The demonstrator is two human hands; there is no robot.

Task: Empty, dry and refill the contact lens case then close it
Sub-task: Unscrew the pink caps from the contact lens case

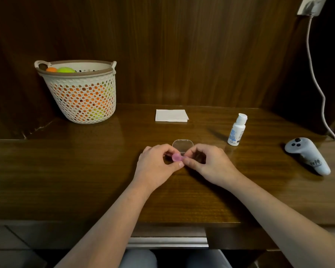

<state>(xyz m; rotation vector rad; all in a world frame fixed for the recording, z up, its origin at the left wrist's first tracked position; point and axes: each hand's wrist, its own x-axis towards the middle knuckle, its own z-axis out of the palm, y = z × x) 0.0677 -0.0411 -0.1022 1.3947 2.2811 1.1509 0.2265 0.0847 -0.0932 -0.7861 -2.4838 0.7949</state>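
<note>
A small pink contact lens case [176,157] sits low over the wooden table [85,171] at its middle, held between both hands. My left hand [156,165] pinches its left side with thumb and curled fingers. My right hand [209,163] pinches its right end, which the fingers hide. Just behind the hands lies a clear plastic lid or box [182,145]. A folded white tissue [171,115] lies further back. A small white bottle of lens solution [237,129] with its cap on stands to the right.
A white perforated basket [79,93] with orange and green balls stands at the back left. A grey hand controller [307,156] lies at the right edge. A white cable [317,82] hangs down the right wall. Dark wood panels close off the back.
</note>
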